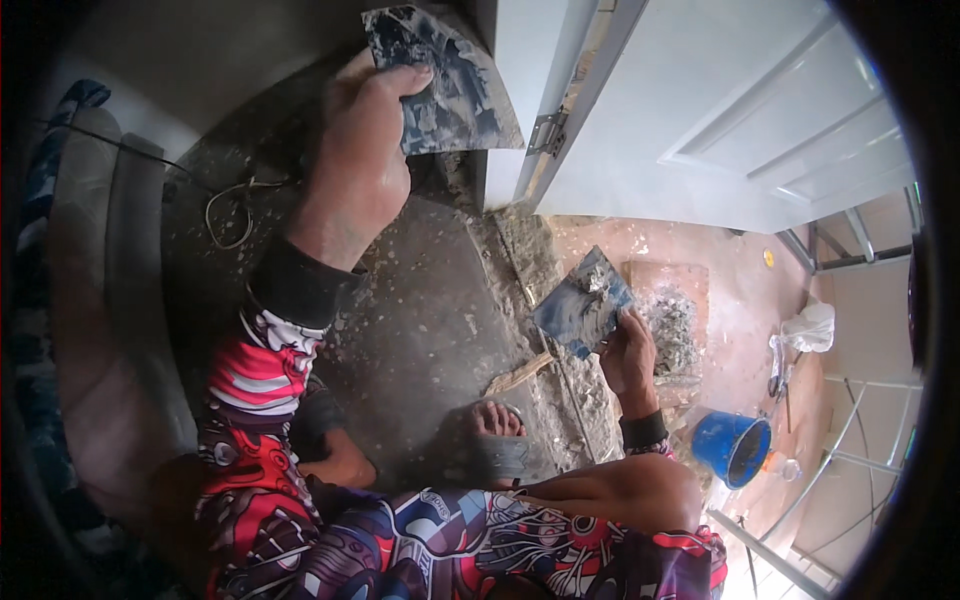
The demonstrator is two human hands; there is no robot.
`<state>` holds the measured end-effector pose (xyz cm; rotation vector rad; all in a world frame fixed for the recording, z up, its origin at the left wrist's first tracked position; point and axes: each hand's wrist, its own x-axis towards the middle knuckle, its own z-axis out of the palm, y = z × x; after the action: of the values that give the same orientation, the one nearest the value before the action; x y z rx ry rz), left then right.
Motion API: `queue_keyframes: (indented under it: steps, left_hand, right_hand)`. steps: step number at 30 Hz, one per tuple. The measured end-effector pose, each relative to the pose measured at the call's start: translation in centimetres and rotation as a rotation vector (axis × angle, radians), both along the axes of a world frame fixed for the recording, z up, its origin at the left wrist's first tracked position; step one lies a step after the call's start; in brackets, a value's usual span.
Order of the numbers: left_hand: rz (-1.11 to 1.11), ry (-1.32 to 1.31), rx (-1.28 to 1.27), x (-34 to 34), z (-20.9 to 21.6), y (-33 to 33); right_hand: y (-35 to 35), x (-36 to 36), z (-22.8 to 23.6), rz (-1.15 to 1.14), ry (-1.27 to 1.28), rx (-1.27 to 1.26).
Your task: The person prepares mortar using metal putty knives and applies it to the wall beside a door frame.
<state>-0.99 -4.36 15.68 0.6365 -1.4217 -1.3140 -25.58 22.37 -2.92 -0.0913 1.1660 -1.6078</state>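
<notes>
Left of the white panelled door point(690, 130), the person's left hand point(365, 150) is clamping a broad, dark, flat metal blade point(455, 100) smeared with grey paste; the thumb is pressing on its face, while the other fingers are mostly hiding behind it. The blade is overlapping the narrow white door jamb point(537, 45) in view; whether it is touching, I cannot tell. For an even coat, the wrist should probably be holding the blade's edge at a shallow angle and pressing steadily, without scuffing the jamb's paint.

Below the door's hinge side, the right hand point(630, 360) is pinching a smaller, dark blue-grey square plate point(575, 310) by its lower right corner, fingers together on it. A grey lump is sitting near its top, so keeping it level is likely preventing spills.

Below the door, a reddish-brown flat board point(660, 273) is bearing a rough grey mound point(675, 330); small, well-worked scoops are probably spreading best. Farther below, a round blue plastic bucket point(718, 440) is leaning.
</notes>
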Motion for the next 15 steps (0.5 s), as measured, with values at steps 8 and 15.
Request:
queue_keyframes:
  steps: [8, 15]
  left_hand:
    - [0.29, -0.809, -0.715, 3.8, 8.1, 0.2]
    - [0.152, -0.169, -0.221, 2.6, -6.6, 3.7]
  right_hand:
    - [-0.7, 0.7, 0.0, 0.107, -0.042, -0.051]
    - [-0.7, 2.2, 1.3, -0.006, -0.058, 0.019]
